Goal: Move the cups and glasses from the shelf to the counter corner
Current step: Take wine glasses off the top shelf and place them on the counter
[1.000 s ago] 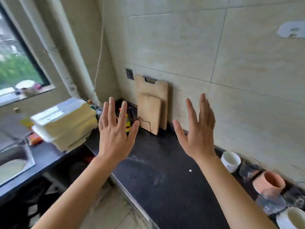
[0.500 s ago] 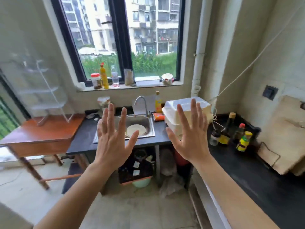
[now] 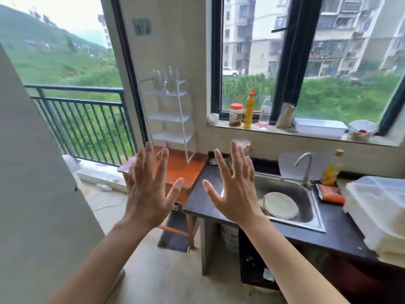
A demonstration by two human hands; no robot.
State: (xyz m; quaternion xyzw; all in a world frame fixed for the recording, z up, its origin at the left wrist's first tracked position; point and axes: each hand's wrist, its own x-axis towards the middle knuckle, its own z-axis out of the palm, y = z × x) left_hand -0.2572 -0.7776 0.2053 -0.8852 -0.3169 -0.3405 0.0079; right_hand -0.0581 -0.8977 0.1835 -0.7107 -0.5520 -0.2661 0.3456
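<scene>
Hovering left hand (image 3: 149, 195), right hand (image 3: 236, 194) splayed.

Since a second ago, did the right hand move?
Yes. The right hand swung left: earlier it covered the white plastic box right of the steel sink, now it hovers before the sink's left edge.

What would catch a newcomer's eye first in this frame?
The left hand and right hand, both empty with fingers spread, fill the centre foreground. Behind them a white wire shelf stands on a wooden table beside the balcony railing, blurred glasses on its top tier. Right of that, plates lie in the steel sink.
</scene>
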